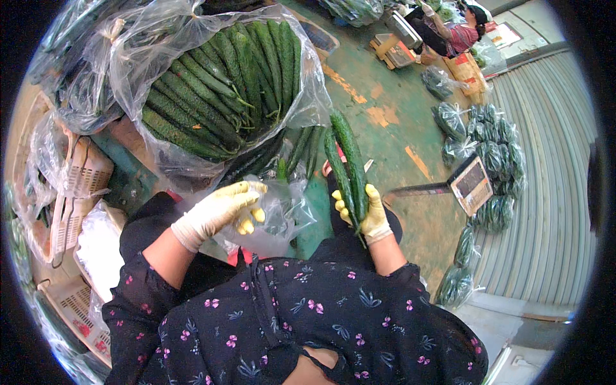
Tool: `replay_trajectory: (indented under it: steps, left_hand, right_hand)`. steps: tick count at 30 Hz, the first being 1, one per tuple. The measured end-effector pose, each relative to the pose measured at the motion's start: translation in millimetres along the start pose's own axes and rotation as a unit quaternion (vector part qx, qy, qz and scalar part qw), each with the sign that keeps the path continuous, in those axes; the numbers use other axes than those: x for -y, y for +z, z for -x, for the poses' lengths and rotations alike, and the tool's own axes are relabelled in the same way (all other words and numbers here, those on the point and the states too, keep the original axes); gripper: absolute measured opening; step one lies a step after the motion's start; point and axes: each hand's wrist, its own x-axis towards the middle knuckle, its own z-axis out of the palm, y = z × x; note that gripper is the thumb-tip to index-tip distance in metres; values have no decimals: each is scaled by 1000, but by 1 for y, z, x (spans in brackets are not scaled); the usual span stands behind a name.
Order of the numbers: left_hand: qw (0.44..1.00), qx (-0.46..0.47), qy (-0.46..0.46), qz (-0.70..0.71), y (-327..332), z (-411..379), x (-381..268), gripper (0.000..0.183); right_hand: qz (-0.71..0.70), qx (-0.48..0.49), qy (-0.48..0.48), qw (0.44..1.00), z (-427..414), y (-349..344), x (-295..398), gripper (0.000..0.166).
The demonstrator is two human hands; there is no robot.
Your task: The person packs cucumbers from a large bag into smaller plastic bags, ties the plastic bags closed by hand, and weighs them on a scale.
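Observation:
My right hand, in a white glove with yellow-coated fingers, grips two long green cucumbers side by side near their lower ends, tips pointing away from me. In a matching glove, my left hand has curled fingers on a small clear plastic bag in front of my lap. Behind that bag, several more cucumbers show, partly covered by film. Beyond my left hand stands a large open clear plastic sack full of cucumbers laid lengthwise.
Plastic crates and a white stack of film or bags are at my left. On the right, a scale display rises on a post, with tied bags of cucumbers along a corrugated shutter. Another person works beside a scale.

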Motion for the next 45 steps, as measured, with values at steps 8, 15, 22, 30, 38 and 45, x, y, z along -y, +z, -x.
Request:
replay_trajectory:
  steps: [8, 15, 22, 30, 38, 45]
  left_hand:
    - [997, -14, 62, 41, 2, 6, -1, 37]
    - [988, 4, 146, 53, 14, 29, 9, 39]
    - [991, 101, 82, -16, 77, 76, 40, 64]
    - [968, 225, 105, 24, 103, 79, 48, 72]
    - [950, 148, 230, 149, 70, 131, -8, 100]
    - [973, -29, 97, 207, 0, 120, 28, 68]
  right_hand:
    - [175, -3, 46, 983, 126, 70, -15, 72]
    - [122, -112, 134, 977, 150, 89, -42, 63]
    - [89, -42, 257, 961, 72, 56, -81, 63]
    - [-7, 30, 213, 977, -16, 50, -150, 46]
    - [775, -123, 0, 620, -16, 32, -75, 56]
    - [816, 101, 211, 528, 1, 36, -43, 63]
